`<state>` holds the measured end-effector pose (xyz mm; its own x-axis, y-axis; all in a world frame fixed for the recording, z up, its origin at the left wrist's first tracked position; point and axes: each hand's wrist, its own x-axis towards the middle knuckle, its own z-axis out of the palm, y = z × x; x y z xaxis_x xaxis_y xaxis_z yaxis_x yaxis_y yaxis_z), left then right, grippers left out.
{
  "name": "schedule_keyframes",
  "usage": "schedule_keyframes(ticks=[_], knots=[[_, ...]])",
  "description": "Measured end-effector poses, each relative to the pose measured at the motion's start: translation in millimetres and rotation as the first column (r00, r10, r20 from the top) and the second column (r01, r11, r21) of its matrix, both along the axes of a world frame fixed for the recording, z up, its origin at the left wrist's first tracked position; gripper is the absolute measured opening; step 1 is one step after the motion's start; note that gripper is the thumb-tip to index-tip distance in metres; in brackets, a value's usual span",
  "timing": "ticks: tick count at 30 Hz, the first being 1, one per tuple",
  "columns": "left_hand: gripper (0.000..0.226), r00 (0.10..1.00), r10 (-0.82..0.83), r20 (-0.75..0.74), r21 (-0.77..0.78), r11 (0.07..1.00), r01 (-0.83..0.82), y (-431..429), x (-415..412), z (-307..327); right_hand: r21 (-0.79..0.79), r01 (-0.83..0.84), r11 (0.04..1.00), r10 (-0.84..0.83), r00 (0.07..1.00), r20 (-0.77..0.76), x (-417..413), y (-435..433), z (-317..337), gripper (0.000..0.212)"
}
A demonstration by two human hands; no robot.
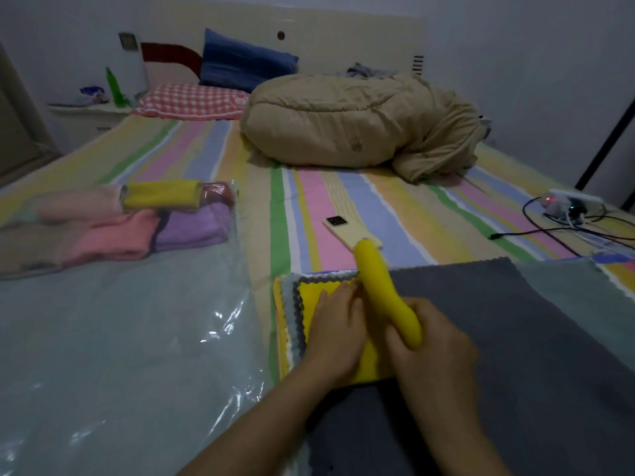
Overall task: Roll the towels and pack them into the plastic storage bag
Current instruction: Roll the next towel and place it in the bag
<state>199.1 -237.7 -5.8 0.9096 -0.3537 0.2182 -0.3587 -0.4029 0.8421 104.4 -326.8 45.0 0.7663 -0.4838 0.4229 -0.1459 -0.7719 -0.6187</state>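
Rolling in progress on the towel stack (292,304), set on a striped bed sheet (326,201). Tight yellow roll (378,290): smooth, slim, slightly bent like a banana, lying diagonally along the stack's right edge. Far tip past the stack, overlapping the phone (338,228) in view; touching or not, cannot tell. Near end gripped by right hand (436,352), fingers curled round it. Left hand (335,338) flat on the stack's top yellow towel, fingers fairly straight, tips against the roll's left side. Stack itself: flat layers, scalloped edges showing yellow, grey, white. Right of the stack, touching it: wide grey towel (515,321) spread flat, running under the right forearm. Left of the stack: clear plastic bag (120,331), glossy, lying flat. At its far end, rolled towels seemingly already inside: pink, yellow, purple, dark red, beige, packed side by side. Well beyond the stack: bunched tan quilt (343,125). Far right of the stack: white power strip (567,202) with black cables.
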Motion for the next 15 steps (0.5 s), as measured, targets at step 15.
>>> schedule_keyframes(ticks=[15], knots=[[0.081,0.948,0.123,-0.295,0.051,0.992,-0.113,77,41,29,0.029,-0.535,0.845,0.522,0.810,-0.266,-4,58,-20,0.064]])
